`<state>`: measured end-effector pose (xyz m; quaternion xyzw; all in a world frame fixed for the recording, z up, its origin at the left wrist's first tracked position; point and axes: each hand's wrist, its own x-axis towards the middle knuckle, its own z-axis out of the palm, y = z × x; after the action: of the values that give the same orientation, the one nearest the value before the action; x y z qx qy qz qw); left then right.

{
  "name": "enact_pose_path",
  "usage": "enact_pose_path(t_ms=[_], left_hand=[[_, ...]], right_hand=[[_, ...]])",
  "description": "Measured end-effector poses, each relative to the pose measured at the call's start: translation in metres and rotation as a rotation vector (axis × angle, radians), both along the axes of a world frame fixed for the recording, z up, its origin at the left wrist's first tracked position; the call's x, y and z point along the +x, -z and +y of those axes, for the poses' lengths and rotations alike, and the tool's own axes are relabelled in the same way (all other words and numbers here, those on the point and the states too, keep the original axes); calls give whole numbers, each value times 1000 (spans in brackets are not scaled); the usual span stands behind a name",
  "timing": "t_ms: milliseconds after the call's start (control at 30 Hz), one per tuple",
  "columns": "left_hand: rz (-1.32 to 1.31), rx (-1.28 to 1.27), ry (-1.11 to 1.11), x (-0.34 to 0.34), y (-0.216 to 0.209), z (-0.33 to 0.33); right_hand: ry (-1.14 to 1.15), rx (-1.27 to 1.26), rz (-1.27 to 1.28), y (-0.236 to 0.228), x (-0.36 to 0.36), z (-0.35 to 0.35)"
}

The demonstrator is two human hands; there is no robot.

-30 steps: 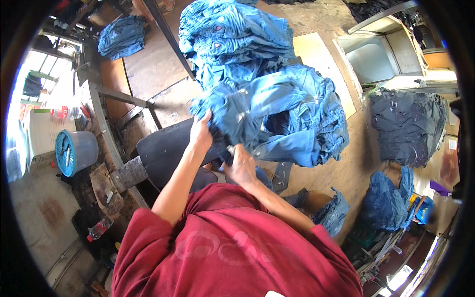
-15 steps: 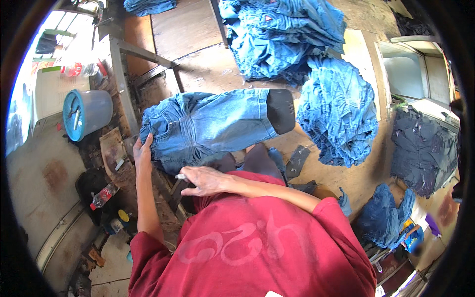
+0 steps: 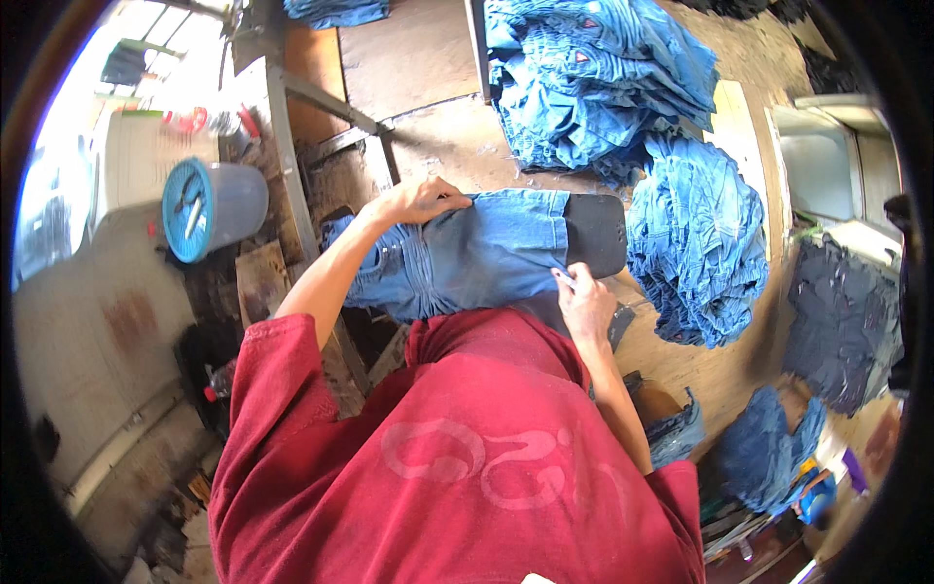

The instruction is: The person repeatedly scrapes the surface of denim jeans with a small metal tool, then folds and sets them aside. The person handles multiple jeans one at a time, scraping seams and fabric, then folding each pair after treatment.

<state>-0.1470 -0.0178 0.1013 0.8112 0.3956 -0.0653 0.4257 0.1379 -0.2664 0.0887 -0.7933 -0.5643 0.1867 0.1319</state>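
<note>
A pair of blue denim shorts or trousers (image 3: 525,229) lies stretched sideways over a dark board (image 3: 595,236), whose rounded end sticks out past the hem at the right. My left hand (image 3: 423,202) pinches the far edge of the denim between waistband and hem. At the near corner of the hem, my right hand (image 3: 589,304) is closed on a small pale stick, its fingers touching the cloth. The stick's kind is too small to tell. A dark area covers the denim near the waistband; whether it is shadow I cannot tell.
Stacked blue denim garments (image 3: 603,83) rise beyond the board, with another denim heap (image 3: 696,243) at its right. Dark cloth pieces (image 3: 842,311) lie far right. A clear bucket with a blue lid (image 3: 187,219) and a metal frame (image 3: 331,102) stand at the left.
My left hand has left the waistband end and moved right to the garment's far edge. My right hand has moved right from the waistband side to the hem, keeping the pale stick.
</note>
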Motion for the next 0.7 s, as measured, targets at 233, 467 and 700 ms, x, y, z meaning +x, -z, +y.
enact_pose_path(t_ms=[233, 467, 700], left_hand=[[-304, 426, 81, 49, 33, -8], [-270, 671, -80, 47, -3, -20], [-28, 609, 59, -19, -21, -116]], right_hand=[[201, 44, -37, 0, 39, -12], [480, 95, -153, -18, 2, 56], [636, -17, -84, -7, -13, 92]])
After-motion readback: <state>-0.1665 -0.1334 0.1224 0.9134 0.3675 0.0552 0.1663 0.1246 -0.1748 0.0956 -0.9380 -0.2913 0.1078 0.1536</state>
